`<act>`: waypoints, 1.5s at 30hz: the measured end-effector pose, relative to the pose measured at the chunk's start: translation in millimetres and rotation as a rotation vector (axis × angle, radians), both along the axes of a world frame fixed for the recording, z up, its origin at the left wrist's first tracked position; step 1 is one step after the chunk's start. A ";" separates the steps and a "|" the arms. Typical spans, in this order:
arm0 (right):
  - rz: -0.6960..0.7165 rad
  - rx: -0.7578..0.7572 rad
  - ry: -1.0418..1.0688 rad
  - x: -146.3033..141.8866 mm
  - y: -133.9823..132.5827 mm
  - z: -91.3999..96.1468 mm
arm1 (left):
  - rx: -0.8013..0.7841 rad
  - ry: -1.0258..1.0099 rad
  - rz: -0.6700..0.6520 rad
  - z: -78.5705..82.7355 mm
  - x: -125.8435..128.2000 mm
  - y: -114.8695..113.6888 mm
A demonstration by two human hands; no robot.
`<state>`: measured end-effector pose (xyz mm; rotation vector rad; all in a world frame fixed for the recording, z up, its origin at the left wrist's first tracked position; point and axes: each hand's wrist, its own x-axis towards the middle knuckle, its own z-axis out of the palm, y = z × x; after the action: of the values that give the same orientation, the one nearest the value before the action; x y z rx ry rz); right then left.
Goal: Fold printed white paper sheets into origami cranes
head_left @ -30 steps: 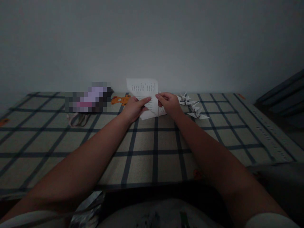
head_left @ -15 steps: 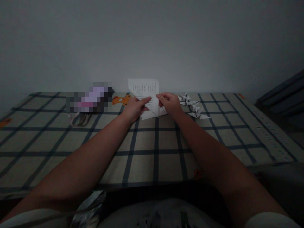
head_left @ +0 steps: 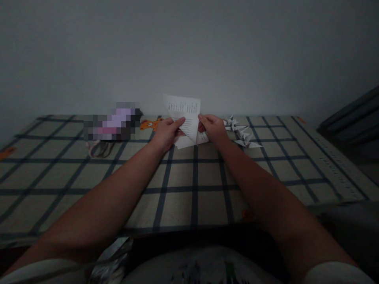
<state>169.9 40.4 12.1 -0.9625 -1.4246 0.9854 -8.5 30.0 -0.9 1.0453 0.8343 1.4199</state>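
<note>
A white sheet of printed paper (head_left: 189,114) is held up above the table between my two hands. My left hand (head_left: 166,132) grips its left side, thumb lying across the print and fingers behind. At the right edge, my right hand (head_left: 212,128) pinches the paper between thumb and curled fingers. Under it, more white paper (head_left: 186,142) shows on the tabletop, partly covered by the sheet and my hands. Several folded paper cranes (head_left: 244,136), white with print, lie just right of my right hand.
A checked cloth (head_left: 177,177) with printed bears covers the table. To the left lies a pixelated purple and dark object (head_left: 118,120), with a looped strap (head_left: 100,149) before it. The grey wall (head_left: 189,51) rises behind; something dark and ridged (head_left: 352,114) stands at right.
The sheet has tilted and shifted slightly right, its top edge now slanting. My left thumb has slid a little left and up; my right hand has risen slightly. The cranes have stayed put.
</note>
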 end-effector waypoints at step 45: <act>-0.037 -0.064 -0.042 2.8 -2.9 6.5 | 0.049 -0.105 0.206 -0.6 -13.2 17.4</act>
<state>172.7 37.5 18.6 -1.0589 -1.4121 0.9939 -21.7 47.4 -1.5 0.9328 0.8537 1.6618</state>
